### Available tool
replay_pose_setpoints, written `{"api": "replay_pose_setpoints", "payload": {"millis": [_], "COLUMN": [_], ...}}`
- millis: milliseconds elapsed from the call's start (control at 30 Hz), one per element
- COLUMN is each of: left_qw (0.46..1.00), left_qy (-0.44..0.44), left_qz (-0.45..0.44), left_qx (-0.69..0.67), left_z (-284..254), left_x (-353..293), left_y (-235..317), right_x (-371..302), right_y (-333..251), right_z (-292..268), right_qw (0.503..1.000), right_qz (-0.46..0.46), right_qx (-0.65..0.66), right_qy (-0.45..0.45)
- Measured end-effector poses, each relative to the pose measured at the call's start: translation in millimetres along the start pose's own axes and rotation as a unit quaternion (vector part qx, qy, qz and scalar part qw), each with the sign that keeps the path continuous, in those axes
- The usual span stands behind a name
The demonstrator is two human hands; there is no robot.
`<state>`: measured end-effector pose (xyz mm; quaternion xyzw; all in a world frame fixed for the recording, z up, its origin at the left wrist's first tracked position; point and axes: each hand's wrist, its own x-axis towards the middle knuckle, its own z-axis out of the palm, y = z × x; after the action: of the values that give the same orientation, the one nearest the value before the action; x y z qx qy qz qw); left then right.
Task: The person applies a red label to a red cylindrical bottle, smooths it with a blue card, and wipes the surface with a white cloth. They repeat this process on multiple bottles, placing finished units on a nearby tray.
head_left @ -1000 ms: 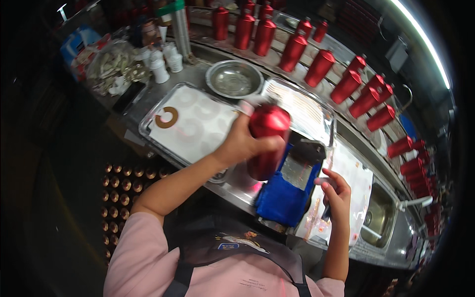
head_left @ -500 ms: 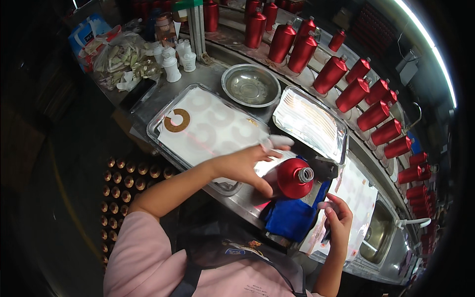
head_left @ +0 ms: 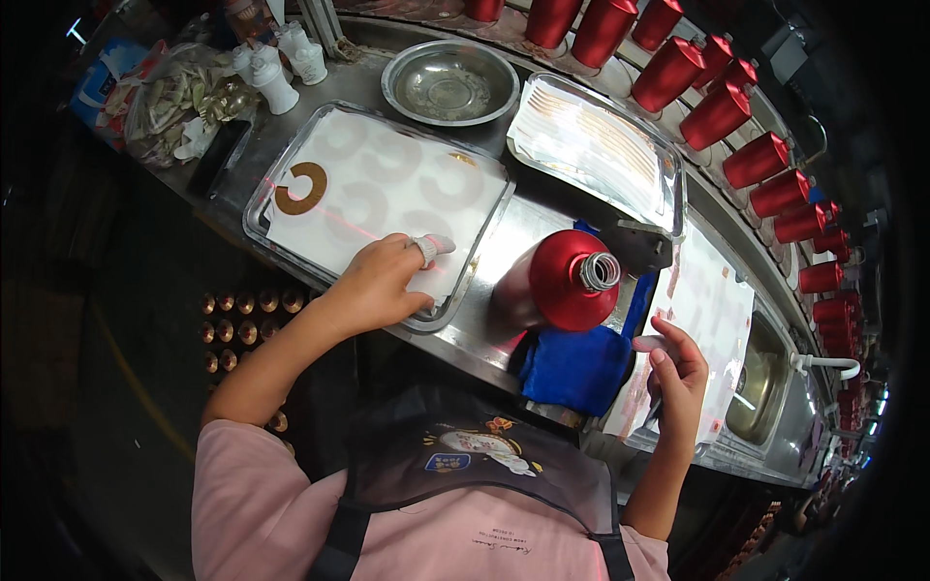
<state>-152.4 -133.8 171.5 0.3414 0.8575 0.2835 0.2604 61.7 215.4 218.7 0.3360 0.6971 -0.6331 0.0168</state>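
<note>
My left hand (head_left: pixel 387 281) rests at the near right edge of a metal tray (head_left: pixel 254 228) lined with a white sheet (head_left: pixel 383 160). Its thumb and forefinger are apart, a pale cover on a fingertip, and nothing shows between them. A brown C-shaped piece (head_left: pixel 301 188) lies on the sheet's left side; paler C shapes show through it. Right of this hand stands a red metal bottle (head_left: pixel 564 281), its threaded neck uncapped, touched by neither hand. Beside a blue cloth (head_left: pixel 578 368), my right hand (head_left: pixel 678 373) is curled, with something dark and thin partly hidden under its fingers.
A steel bowl (head_left: pixel 450 82) and a second tray (head_left: pixel 596 136) with a shiny sheet stand behind. A dark bracket (head_left: pixel 637 247) is next to the bottle. Several red bottles (head_left: pixel 668 74) line the far side. At the right are a white-covered board (head_left: pixel 702 315) and a sink (head_left: pixel 760 387).
My left hand has moved left, off the red bottle's side, down to the near tray's edge. My right hand stays curled in nearly the same place. The view has shifted.
</note>
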Motion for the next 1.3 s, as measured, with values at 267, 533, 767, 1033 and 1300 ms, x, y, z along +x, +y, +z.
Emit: {"api": "replay_pose_setpoints", "payload": {"millis": [267,533,767,1033,1300], "left_qw": [0.999,0.999,0.995,0.94,0.859], "left_qy": [0.044,0.045,0.08,0.335,0.48], "left_qz": [0.017,-0.008,-0.006,-0.029,0.123], "left_qx": [0.012,-0.013,-0.052,-0.059,0.131], "left_z": [13.1,12.3,8.7,-76.8,-203.0], "left_x": [-0.2,-0.6,-1.4,26.8,64.7], "left_y": [3.6,2.3,8.1,-16.2,34.9], "right_x": [-6.3,-10.5,-15.0,-12.3,0.6], "right_y": [-1.3,-2.7,-6.5,-25.0,-74.1], "right_z": [0.9,4.4,3.1,-2.8,14.5], "right_qw": [1.0,1.0,1.0,0.994,0.975], "right_qz": [0.006,0.003,-0.006,-0.105,-0.221], "right_qx": [0.017,0.019,0.005,0.006,0.023], "right_qy": [-0.006,-0.019,-0.022,-0.003,0.018]}}
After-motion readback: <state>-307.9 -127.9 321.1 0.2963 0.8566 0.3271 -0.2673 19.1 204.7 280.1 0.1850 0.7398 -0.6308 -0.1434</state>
